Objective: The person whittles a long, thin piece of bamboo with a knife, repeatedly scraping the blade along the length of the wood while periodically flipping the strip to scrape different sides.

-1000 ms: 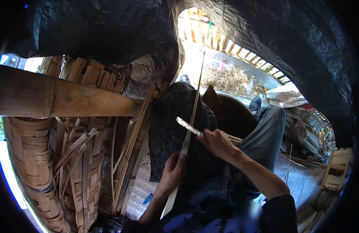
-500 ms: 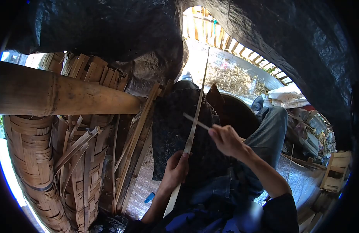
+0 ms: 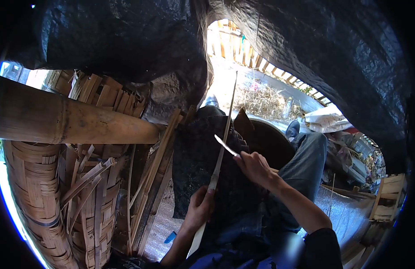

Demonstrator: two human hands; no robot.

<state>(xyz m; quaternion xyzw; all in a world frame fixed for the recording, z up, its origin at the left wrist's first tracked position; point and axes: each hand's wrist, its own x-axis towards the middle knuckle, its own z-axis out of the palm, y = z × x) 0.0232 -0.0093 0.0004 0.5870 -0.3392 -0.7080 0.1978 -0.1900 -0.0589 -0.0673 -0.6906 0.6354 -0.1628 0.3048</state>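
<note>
My left hand point(image 3: 200, 207) is closed around a long, thin bamboo strip point(image 3: 215, 176). The strip slants upward and away over my lap, its narrow tip reaching into the bright opening, its lower end running back beneath my forearm. In my right hand point(image 3: 257, 169) is a knife, its handle hidden by the fingers. The slim pale knife blade point(image 3: 225, 145) crosses the strip in this view, pointing up and left. Below the strip, a dark patterned cloth point(image 3: 188, 172) covers my left leg.
A thick bamboo pole point(image 3: 91, 120) juts in from the left above woven bamboo baskets point(image 3: 34, 188) and split slats point(image 3: 156, 172). Dark sheeting point(image 3: 324, 49) hangs overhead. A dark round container point(image 3: 270, 143) sits between my legs. A small blue object point(image 3: 170, 237) lies on the floor.
The view has tilted, so the scene sits lower. The knife has shifted slightly outward along the strip and its blade has turned, catching the light. My left hand keeps its hold.
</note>
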